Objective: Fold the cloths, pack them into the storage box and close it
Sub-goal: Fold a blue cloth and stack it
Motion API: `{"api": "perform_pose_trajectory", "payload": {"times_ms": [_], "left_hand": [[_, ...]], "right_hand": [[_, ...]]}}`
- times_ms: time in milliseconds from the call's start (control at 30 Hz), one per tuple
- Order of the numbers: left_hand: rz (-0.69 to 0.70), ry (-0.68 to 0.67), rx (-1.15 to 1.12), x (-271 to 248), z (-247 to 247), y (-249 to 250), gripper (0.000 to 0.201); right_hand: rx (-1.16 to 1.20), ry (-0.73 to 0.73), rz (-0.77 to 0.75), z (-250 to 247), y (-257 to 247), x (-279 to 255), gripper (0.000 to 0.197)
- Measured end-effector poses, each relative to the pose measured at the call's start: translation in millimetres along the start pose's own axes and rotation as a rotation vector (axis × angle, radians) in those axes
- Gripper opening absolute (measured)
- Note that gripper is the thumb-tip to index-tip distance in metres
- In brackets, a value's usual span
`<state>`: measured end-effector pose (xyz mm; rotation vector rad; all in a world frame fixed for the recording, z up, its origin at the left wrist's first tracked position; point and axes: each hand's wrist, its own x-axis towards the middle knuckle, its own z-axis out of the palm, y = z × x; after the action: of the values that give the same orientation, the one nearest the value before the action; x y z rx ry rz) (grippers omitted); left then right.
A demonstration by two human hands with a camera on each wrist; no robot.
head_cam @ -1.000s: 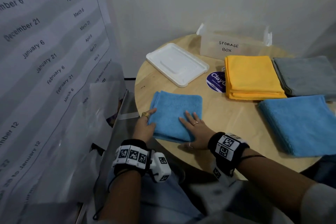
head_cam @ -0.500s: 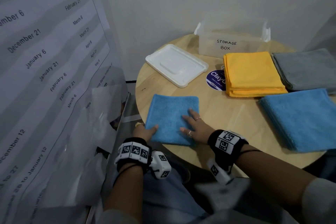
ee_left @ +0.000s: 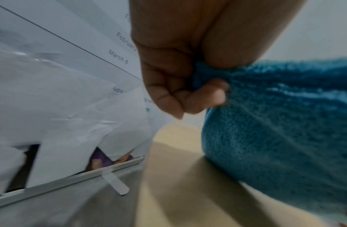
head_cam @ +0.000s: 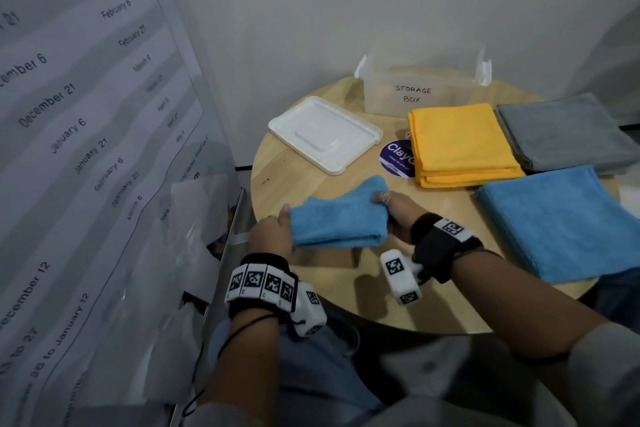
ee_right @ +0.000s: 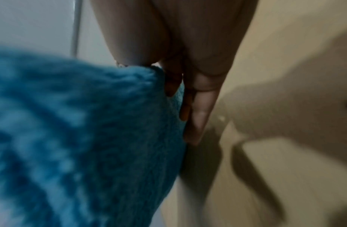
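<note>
Lifted since the earlier frame, when it lay flat under both palms, the small blue cloth (head_cam: 337, 220) now hangs folded between my 2 hands above the desk (head_cam: 349, 291) near its front-left edge. My left hand (head_cam: 272, 231) pinches its left end, thumb on top; my right hand (head_cam: 394, 210) clamps the right end. Beyond, the white lid (head_cam: 325, 133) lies flat, and the storage box (head_cam: 420, 87) stands open at the far edge. Yellow cloth (head_cam: 460, 144), grey cloth (head_cam: 564, 133) and large blue cloth (head_cam: 561, 222) fill the right half; bare wood shows between lid and hands.
</note>
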<state>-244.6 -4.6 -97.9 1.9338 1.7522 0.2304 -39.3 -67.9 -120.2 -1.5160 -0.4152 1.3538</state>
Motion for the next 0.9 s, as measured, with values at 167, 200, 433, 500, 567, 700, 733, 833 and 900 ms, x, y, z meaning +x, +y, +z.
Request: {"api": "perform_pose_trajectory", "payload": {"times_ms": [167,200,433,500,567,700,733,833,900], "left_hand": [[0.249,-0.059,-0.417,-6.2,7.2,88.4,0.038],[0.279,-0.087,-0.541,-9.7,13.0,109.9,0.029],[0.716,-0.178,-0.688,-65.4,54.9,250.2,0.054],[0.746,-0.221,-0.598,-79.7,75.7,265.9,0.047],[0.700,-0.300,-0.556,-90.2,108.4,267.0,0.047],[0.583,-0.520,-0.337,-106.0,184.5,239.2,0.053],[0.552,-0.569,-0.262,-112.2,198.1,232.7,0.055],[0.497,-0.552,-0.113,-121.8,210.5,225.2,0.074],[0.508,-0.515,-0.105,-117.4,205.4,230.0,0.080]], "right_hand": [[-0.057,0.087,-0.180,-88.3,-64.6,-29.5,0.020],[-0.089,0.116,-0.216,-109.1,-77.5,-36.8,0.016],[-0.272,0.287,-0.421,-237.2,-143.0,-91.0,0.030],[-0.361,0.319,-0.390,-268.9,-136.1,-96.2,0.028],[-0.500,0.367,-0.308,-295.5,-113.5,-94.3,0.027],[-1.005,0.445,-0.041,-333.6,-44.0,-78.0,0.052],[-1.010,0.460,-0.018,-340.9,-29.0,-73.4,0.055],[-0.938,0.511,-0.083,-345.1,-10.7,-71.6,0.052],[-0.886,0.540,-0.179,-341.1,-15.1,-74.5,0.051]]}}
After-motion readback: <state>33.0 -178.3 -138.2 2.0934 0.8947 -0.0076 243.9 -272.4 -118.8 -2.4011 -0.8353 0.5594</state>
